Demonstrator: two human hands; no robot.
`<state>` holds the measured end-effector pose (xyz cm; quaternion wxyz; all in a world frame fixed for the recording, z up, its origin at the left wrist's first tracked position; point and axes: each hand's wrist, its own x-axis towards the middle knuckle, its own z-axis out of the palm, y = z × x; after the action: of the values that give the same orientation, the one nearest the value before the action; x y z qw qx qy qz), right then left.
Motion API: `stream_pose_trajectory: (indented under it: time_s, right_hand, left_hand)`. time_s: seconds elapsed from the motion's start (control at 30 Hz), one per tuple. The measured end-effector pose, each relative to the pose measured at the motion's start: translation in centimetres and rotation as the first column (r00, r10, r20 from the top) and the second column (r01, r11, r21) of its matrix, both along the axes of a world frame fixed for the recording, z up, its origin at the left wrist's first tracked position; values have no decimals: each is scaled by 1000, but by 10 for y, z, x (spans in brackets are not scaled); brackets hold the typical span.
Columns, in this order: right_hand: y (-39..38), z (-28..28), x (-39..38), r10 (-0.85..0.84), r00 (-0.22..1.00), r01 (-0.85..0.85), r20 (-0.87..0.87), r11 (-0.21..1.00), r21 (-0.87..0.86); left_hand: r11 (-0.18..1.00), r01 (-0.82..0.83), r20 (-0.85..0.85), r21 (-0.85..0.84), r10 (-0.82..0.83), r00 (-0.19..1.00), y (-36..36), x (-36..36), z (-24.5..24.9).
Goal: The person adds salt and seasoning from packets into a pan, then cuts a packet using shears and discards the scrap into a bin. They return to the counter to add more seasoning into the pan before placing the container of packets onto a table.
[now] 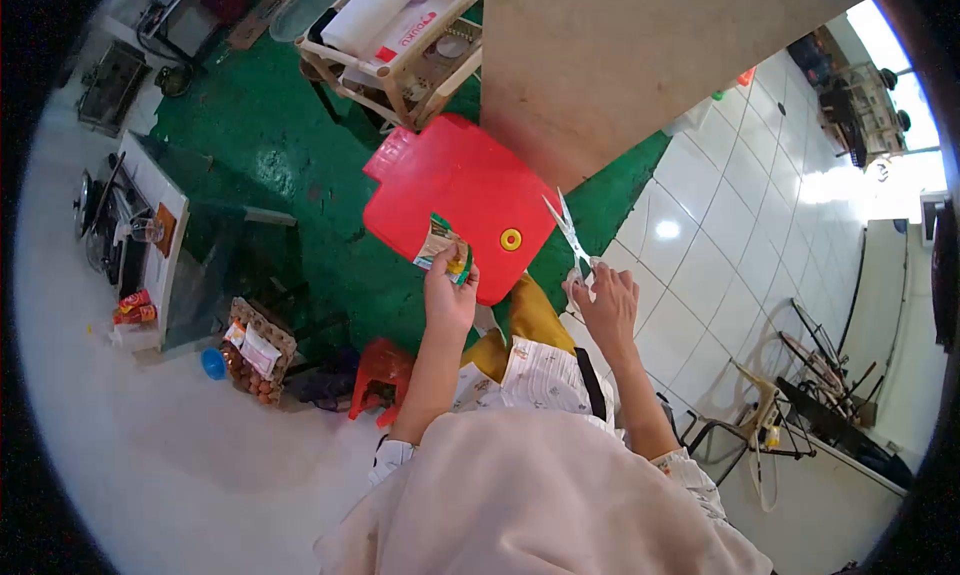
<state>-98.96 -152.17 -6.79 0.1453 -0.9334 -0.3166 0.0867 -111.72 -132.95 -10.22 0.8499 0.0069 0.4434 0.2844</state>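
Above a red table (465,180), my left hand (452,290) is closed on a small green and beige packet (436,243), its fingers at the packet's lower right side. To the right, past the red top's edge, my right hand (607,300) is closed on the handles of a pair of scissors (571,233). The scissors point up and to the left with their blades a little apart, and they do not touch the packet. A yellow ring-shaped object (511,240) lies on the red top between my two hands.
A shelf rack (400,80) with a white roll stands beyond the red table, beside a large brown board (640,55). At the left are a red stool (383,375), an egg tray (262,353) and a glass-sided stand (185,245). A bicycle (830,355) is at the right.
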Motion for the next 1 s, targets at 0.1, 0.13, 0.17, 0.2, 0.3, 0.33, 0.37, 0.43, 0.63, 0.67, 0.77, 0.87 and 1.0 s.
stream_pose_trajectory:
  time_s: [0.1,0.13,0.17,0.2,0.3,0.33,0.37,0.43,0.63,0.67,0.77,0.87,1.0]
  right_hand:
    - [-2,0,3,20,999,-20,29,1000,3]
    - [-3,2,3,15,1000,-15,9,1000,0]
    - [-4,4,3,9,1000,-9,-13,1000,-3]
    - [-8,3,3,3,1000,-4,-14,1000,-2]
    - [-30,-7,6,-27,991,37,-131,997,75]
    - [-38,-10,4,-21,989,44,-144,987,158]
    - [-48,-13,2,-16,988,54,-157,970,238]
    - [-66,-10,-2,-30,983,66,-181,978,198]
    - [-93,29,-23,92,891,-35,-444,990,134]
    - [-98,26,-27,110,890,-52,-443,989,139]
    - [-94,24,-35,146,868,-114,-474,989,95]
    - [-86,17,-37,159,863,-108,-479,985,132]
    - [-75,16,-34,222,864,-176,-452,974,143]
  left_hand:
    - [1000,16,6,8,-16,1000,-9,7,0]
    - [999,43,-17,0,-43,999,-12,9,2]
    - [997,70,-43,-9,-70,997,-15,13,5]
    - [994,111,-58,24,-110,992,-19,17,7]
    - [971,231,-32,65,-230,973,-33,31,8]
    - [954,276,-27,113,-275,961,-39,34,12]
    - [952,285,-31,109,-284,958,-45,37,15]
    - [927,341,-89,156,-331,940,-54,44,24]
    - [900,365,-42,237,-366,930,-71,49,6]
    - [887,365,-36,284,-371,928,-72,49,0]
    - [849,377,-84,371,-374,924,-75,50,-1]
    - [858,389,-100,336,-378,920,-76,44,-4]
    - [884,347,-123,312,-325,938,-67,38,-4]
